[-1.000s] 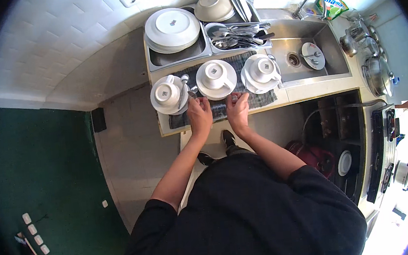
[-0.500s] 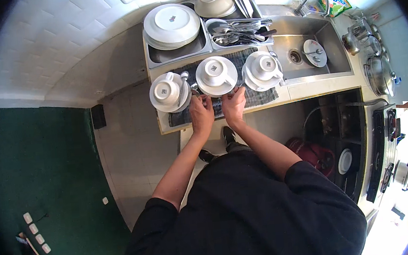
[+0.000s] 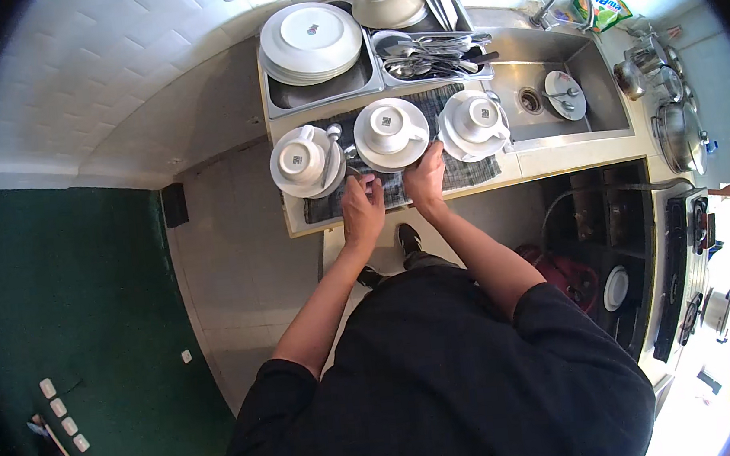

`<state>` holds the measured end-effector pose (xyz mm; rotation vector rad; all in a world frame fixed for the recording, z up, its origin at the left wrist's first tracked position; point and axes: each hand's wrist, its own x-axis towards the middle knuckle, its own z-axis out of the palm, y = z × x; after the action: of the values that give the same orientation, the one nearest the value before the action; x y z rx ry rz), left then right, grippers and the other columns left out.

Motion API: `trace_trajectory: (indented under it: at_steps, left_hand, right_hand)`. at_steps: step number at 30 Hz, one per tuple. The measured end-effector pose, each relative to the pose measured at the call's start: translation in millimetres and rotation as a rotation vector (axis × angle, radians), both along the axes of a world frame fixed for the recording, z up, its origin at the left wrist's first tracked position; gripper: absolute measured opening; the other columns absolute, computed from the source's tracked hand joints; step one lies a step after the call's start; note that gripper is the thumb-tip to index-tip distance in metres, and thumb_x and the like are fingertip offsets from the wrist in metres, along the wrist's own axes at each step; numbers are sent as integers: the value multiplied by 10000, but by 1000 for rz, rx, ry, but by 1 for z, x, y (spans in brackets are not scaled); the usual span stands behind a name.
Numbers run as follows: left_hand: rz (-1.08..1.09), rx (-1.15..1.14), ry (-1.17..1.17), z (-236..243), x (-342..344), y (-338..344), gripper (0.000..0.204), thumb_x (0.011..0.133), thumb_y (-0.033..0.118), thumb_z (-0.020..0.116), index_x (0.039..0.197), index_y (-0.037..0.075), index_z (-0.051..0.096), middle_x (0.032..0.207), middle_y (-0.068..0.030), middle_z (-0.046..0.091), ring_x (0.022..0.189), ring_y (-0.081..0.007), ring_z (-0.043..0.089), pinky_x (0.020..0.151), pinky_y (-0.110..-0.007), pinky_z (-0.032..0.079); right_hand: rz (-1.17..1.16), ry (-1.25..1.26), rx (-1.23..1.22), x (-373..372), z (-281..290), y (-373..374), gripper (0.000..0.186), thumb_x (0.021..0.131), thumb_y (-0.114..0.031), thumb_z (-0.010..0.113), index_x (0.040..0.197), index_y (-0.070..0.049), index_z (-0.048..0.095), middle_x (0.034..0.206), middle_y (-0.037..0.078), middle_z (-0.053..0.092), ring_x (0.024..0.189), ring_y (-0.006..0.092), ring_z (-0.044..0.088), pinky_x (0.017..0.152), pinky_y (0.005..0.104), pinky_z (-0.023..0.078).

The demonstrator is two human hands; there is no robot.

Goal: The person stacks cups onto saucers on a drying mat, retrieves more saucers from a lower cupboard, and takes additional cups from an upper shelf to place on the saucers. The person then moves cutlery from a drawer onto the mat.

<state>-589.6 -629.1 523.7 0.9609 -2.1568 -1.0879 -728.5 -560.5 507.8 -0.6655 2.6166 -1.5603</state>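
Observation:
Three white cups stand upside down on white saucers, on a dark woven cloth (image 3: 392, 192). My left hand (image 3: 363, 206) is at the cloth between the left cup (image 3: 298, 160) and the middle cup (image 3: 386, 126). Its fingers are closed around a small metal spoon (image 3: 351, 153), only partly visible. My right hand (image 3: 426, 177) is closed at the near right rim of the middle saucer (image 3: 385, 164); whatever its fingertips grip is hidden. Another spoon (image 3: 333, 135) leans by the left cup. The right cup (image 3: 479, 119) sits beyond my right hand.
Behind the cups, metal trays hold stacked plates (image 3: 311, 37), an upturned bowl (image 3: 387, 2) and cutlery (image 3: 428, 53). To the right is a sink (image 3: 560, 128) with a small plate (image 3: 564, 95). Pots (image 3: 678, 135) and a stove (image 3: 682, 274) stand farther right.
My right hand has moved slightly up and right along the middle saucer's rim. My left hand stays near the same place, its fingers slightly shifted.

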Motion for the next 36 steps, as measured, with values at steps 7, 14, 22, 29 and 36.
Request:
trace_trajectory:
  at_steps: [7, 14, 22, 29, 36]
  left_hand:
    - [1, 49, -1, 3, -1, -1, 253, 988, 150, 704, 1017, -44, 544, 1025, -219, 732, 859, -358, 739, 715, -449, 596]
    - [-9, -10, 4, 1, -3, -6, 237, 987, 135, 694, 1028, -50, 552, 992, -227, 729, 867, -391, 731, 741, -466, 587]
    - [-4, 37, 20, 1, 1, -4, 214, 982, 107, 687, 1025, -51, 549, 960, -235, 724, 867, -416, 720, 782, -502, 575]
    - [-31, 9, 38, 7, 6, -1, 203, 975, 96, 696, 1032, -40, 557, 958, -208, 734, 830, -386, 725, 702, -475, 576]
    - [-11, 77, 5, 7, 9, -2, 209, 979, 99, 693, 1029, -43, 549, 988, -199, 737, 791, -360, 730, 665, -442, 588]
  right_hand:
    - [32, -35, -50, -10, -1, -2, 312, 889, 31, 638, 1078, 44, 390, 968, 366, 655, 966, 597, 642, 807, 604, 508]
    - [-5, 85, -67, 14, -1, 7, 360, 902, -11, 719, 1082, 39, 411, 976, 273, 637, 873, 453, 681, 751, 505, 540]
    - [-112, -91, -90, 25, -6, -2, 343, 900, -35, 732, 1075, 29, 443, 964, 242, 627, 803, 343, 691, 702, 419, 551]
    - [-127, 10, -109, 10, -10, -5, 323, 899, -36, 721, 1066, 27, 452, 948, 233, 670, 839, 413, 691, 751, 473, 542]
    - [-96, -26, -22, 4, 1, -8, 347, 845, 39, 681, 1105, 25, 451, 1079, 304, 674, 1053, 534, 648, 900, 546, 506]
